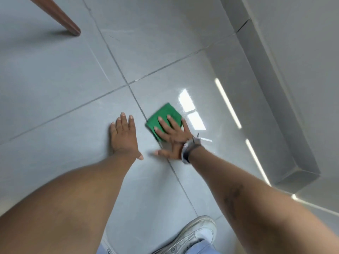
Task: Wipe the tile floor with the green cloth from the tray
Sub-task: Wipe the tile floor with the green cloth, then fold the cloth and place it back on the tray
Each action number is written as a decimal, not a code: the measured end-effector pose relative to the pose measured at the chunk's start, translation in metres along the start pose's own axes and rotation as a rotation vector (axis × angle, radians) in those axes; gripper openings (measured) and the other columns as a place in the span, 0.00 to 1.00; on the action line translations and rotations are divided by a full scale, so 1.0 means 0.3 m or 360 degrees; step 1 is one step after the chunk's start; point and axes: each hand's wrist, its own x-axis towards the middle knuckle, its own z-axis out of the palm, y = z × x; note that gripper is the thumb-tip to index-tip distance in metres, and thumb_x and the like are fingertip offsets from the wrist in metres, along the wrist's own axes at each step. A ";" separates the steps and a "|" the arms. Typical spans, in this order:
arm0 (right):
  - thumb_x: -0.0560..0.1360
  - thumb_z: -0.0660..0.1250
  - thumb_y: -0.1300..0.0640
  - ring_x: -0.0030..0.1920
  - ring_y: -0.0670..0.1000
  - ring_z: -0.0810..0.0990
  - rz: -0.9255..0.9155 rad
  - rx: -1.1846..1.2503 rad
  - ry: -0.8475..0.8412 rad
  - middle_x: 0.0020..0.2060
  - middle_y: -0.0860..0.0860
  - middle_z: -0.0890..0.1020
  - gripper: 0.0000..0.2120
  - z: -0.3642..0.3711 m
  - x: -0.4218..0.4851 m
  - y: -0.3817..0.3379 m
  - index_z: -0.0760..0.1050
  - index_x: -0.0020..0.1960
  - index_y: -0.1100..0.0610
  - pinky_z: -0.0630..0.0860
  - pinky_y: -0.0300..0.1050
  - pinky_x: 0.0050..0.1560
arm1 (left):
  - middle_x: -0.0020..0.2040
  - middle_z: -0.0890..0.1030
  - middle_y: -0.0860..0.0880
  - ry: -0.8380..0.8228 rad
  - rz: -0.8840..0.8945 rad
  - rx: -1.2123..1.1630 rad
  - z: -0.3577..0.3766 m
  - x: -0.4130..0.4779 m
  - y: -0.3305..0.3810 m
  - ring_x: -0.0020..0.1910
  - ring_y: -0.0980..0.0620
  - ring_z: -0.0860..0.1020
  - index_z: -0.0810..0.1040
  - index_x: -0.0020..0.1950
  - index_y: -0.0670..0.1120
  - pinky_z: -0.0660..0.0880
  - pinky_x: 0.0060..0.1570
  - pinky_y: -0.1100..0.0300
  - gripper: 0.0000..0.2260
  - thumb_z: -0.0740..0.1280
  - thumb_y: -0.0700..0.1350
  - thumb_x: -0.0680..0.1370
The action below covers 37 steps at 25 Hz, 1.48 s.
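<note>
Glossy grey tile floor [60, 92], maybe wet. My right hand [172, 132] lies flat, open on green cloth [165, 114]; left hand [122, 134] flat, w/o anything. Palms could slip fwd.
</note>
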 end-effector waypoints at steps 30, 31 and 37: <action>0.70 0.67 0.64 0.38 0.56 0.80 0.1346 0.2739 0.0417 0.40 0.59 0.81 0.04 -0.216 -0.337 -0.167 0.79 0.43 0.64 0.81 0.57 0.47 | 0.76 0.67 0.46 -0.0233 -0.0357 -0.1973 -0.243 -0.444 0.008 0.74 0.44 0.67 0.62 0.77 0.46 0.64 0.72 0.52 0.27 0.59 0.55 0.81; 0.71 0.65 0.64 0.41 0.58 0.80 0.1307 0.3037 0.0344 0.43 0.60 0.80 0.06 -0.282 -0.416 -0.193 0.78 0.46 0.63 0.80 0.57 0.49 | 0.76 0.67 0.45 -0.0327 -0.0408 -0.2162 -0.297 -0.508 -0.006 0.72 0.44 0.68 0.64 0.76 0.45 0.65 0.70 0.53 0.27 0.59 0.56 0.80; 0.68 0.60 0.51 0.45 0.55 0.81 0.0678 0.3700 0.0003 0.44 0.53 0.82 0.22 -0.763 -0.841 -0.344 0.77 0.58 0.58 0.77 0.53 0.52 | 0.52 0.85 0.44 -0.0641 -0.0184 -0.2815 -0.612 -0.951 -0.191 0.51 0.45 0.83 0.82 0.54 0.42 0.80 0.55 0.49 0.17 0.72 0.54 0.74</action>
